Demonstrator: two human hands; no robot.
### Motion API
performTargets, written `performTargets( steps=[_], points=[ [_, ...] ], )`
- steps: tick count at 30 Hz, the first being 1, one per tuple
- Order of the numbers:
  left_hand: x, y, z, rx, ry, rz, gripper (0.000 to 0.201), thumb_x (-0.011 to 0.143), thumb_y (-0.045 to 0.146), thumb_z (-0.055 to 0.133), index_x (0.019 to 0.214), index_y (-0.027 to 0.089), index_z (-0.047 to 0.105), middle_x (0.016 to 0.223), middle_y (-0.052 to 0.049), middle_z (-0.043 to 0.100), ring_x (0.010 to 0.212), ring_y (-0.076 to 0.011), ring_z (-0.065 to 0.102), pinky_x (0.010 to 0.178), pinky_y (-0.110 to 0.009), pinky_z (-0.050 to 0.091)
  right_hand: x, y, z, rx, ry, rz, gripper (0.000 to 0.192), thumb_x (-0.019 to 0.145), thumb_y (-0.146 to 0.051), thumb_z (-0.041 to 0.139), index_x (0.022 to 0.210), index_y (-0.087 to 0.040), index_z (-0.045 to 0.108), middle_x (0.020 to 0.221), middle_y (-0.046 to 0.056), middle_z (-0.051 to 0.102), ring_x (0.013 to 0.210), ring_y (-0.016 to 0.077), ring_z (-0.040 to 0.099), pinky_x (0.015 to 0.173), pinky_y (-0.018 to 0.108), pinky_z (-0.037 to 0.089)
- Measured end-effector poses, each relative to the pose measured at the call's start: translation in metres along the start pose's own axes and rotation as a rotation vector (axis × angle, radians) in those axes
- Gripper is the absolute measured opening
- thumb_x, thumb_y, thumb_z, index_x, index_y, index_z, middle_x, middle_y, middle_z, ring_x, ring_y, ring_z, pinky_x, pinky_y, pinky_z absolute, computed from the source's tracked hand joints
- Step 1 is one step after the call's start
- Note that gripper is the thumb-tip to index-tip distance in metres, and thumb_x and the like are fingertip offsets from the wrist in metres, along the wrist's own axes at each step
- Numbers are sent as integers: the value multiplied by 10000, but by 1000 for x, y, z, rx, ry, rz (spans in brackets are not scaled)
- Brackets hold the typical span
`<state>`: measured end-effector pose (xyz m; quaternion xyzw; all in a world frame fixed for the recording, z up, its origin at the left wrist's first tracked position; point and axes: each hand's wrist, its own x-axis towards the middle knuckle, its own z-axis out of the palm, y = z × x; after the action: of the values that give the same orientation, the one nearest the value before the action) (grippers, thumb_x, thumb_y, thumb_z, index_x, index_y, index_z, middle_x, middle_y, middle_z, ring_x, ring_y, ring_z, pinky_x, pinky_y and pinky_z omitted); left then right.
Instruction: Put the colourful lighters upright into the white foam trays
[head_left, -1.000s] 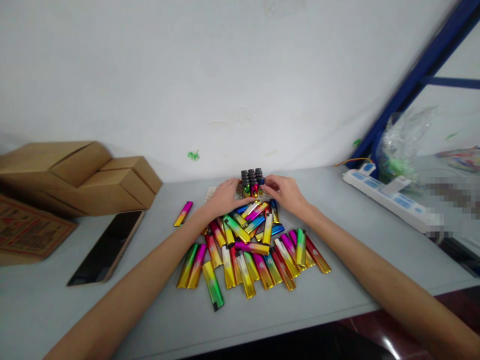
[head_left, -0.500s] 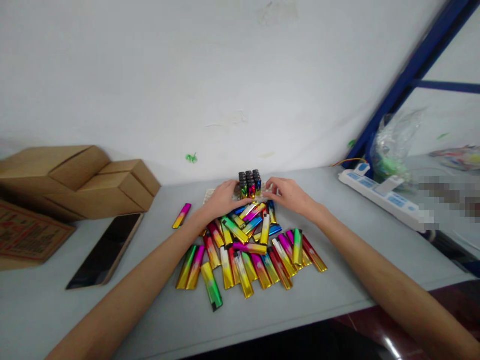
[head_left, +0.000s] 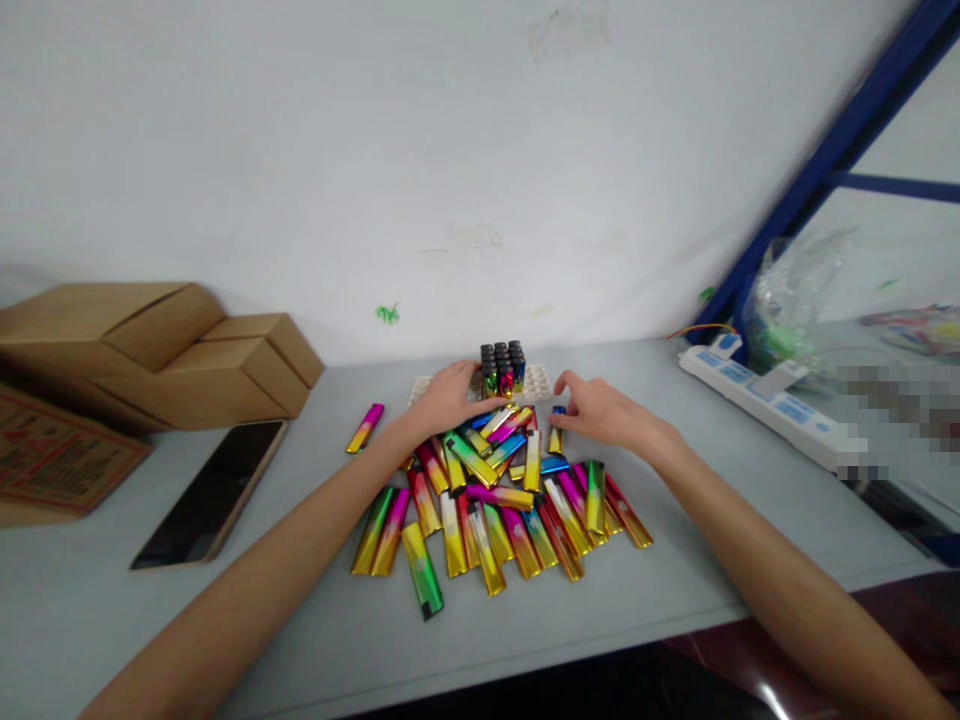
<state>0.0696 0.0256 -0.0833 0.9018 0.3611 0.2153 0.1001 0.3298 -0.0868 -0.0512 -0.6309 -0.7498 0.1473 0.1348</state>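
Several lighters with black tops (head_left: 502, 367) stand upright in a pale tray with holes (head_left: 538, 383), close to the wall. My left hand (head_left: 448, 402) rests at their left side, thumb and fingers apart, the thumb reaching across in front; whether it presses the tray I cannot tell. To the right of the tray, my right hand (head_left: 604, 408) pinches a blue-and-yellow lighter (head_left: 556, 432) between thumb and fingers. A heap of shiny lighters (head_left: 495, 490) in yellow, pink, green, blue and red lies between my forearms. One pink-and-yellow lighter (head_left: 364, 428) lies apart on the left.
Cardboard boxes (head_left: 217, 365) and a dark phone (head_left: 210, 495) occupy the left of the grey table (head_left: 315, 620). On the right are a white power strip (head_left: 765, 400), a clear plastic bag (head_left: 795, 290) and a blue metal frame (head_left: 817, 180). The white wall (head_left: 450, 160) bounds the back.
My right hand has moved right, away from the upright lighters, and the blue-and-yellow lighter has shifted right with it. More of the tray shows. My left hand has stayed in place.
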Motion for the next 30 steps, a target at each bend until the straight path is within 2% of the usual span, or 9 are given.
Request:
performTargets(
  steps=[4,8,10,13,17,20,23,27,30],
  points=[
    [0,1,-1,-3,-10,-3,686,857,756,593,1159,141,615,1158,-187,685,1079,-365,651,938,-488,522,1,1,-3,2,-14,54,363,829,-206,720,1178,-165,629,815,70,783,718,239,706,624,314,445],
    [0,1,0,2,-9,-8,687,859,751,599,1168,138,613,1176,-184,684,1099,-360,648,957,-482,517,3,-1,-8,106,-38,-26,164,868,-212,679,1025,-175,709,869,76,792,772,233,726,683,319,497],
    [0,1,0,5,-7,-9,688,862,751,596,1170,137,612,1181,-183,683,1103,-360,647,959,-481,516,3,-4,-14,262,-61,-98,143,921,-257,629,1007,-175,709,874,76,784,770,220,727,689,321,521],
    [0,0,1,1,-1,1,689,861,755,593,1169,138,612,1179,-183,685,1094,-361,649,950,-484,521,-1,-10,-22,597,-74,-142,232,987,-354,556,1122,-178,626,826,45,739,714,186,707,677,320,546],
    [0,0,1,-2,7,6,667,861,739,605,1169,147,613,1158,-177,690,1075,-358,653,942,-490,524,-4,-20,-24,889,-134,-198,299,1008,-478,526,1164,-224,508,865,-2,662,547,93,516,523,247,436],
    [0,-1,2,-17,19,14,625,861,723,615,1156,172,619,1143,-159,694,1068,-348,656,934,-483,527,-4,-26,-21,961,-156,-188,326,998,-545,530,1122,-246,498,735,-55,537,520,88,378,463,223,314],
    [0,-1,2,-28,19,14,611,856,716,626,1134,172,621,1125,-152,695,1054,-347,659,920,-476,530,-3,-33,-14,864,-51,-207,393,1008,-601,473,920,-225,546,616,-74,371,527,104,329,474,240,280],
    [0,1,0,-32,11,20,592,872,701,620,1130,168,611,1127,-148,692,1060,-341,661,924,-459,528,-3,-41,-4,636,218,-196,530,980,-624,491,657,-207,453,601,-51,346,559,102,309,514,263,248],
    [0,2,-2,-38,7,24,595,876,702,613,1131,164,606,1132,-155,691,1067,-345,660,929,-462,528,-3,-43,2,507,320,-163,525,954,-571,517,596,-207,397,577,-49,317,557,97,286,526,271,210]
  ],
)
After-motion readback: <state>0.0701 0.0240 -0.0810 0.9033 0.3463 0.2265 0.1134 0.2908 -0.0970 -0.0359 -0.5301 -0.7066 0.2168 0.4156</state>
